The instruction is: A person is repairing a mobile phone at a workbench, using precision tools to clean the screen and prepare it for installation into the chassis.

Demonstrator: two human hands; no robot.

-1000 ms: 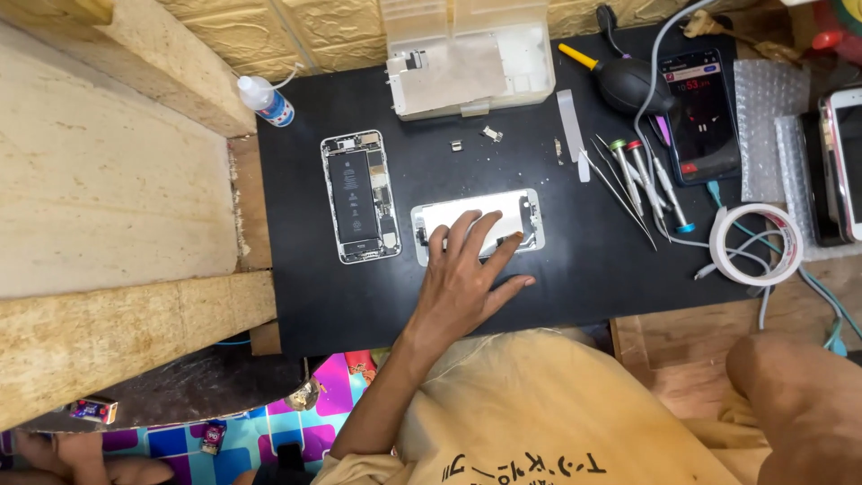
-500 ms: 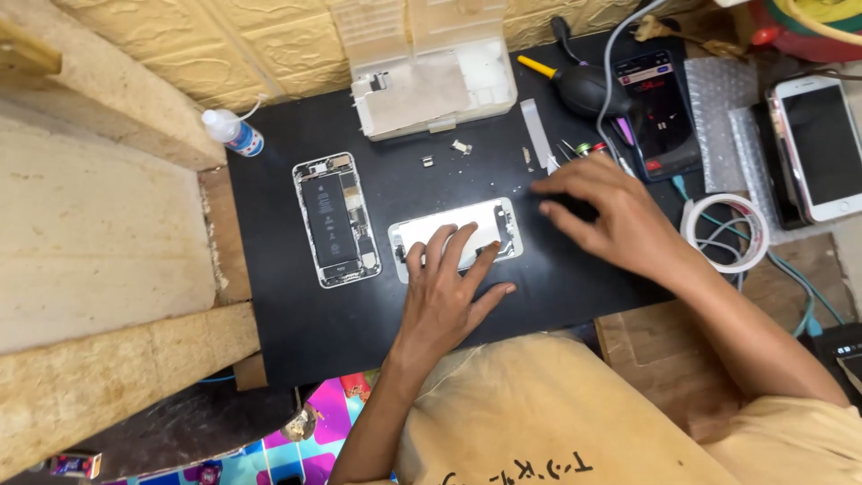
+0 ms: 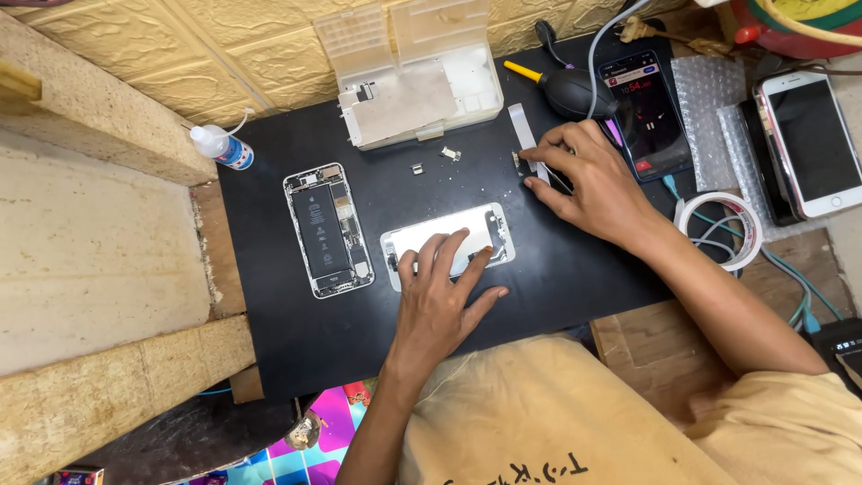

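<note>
My left hand [image 3: 442, 296] lies flat, fingers spread, on a detached white phone screen panel [image 3: 446, 242] in the middle of the black work mat [image 3: 296, 332]. My right hand [image 3: 588, 175] is at the back right of the mat, thumb and fingertips pinched on a small dark part [image 3: 519, 162] beside a white plastic strip [image 3: 521, 121]; thin metal tools lie partly hidden under this hand. An opened phone body [image 3: 327, 230] with its battery showing lies to the left of the screen panel.
A clear parts box [image 3: 417, 76] holding a metal plate stands at the back. Nearby are a small glue bottle [image 3: 220, 146], loose screws [image 3: 449, 154], a black air blower [image 3: 575, 90], a lit phone [image 3: 642, 112], a tape roll [image 3: 723, 229], a white phone [image 3: 808, 139] and wooden blocks [image 3: 90, 251].
My right hand came into view from the right and reached to the back right of the mat, where it now pinches a small part. My left hand stayed on the screen panel.
</note>
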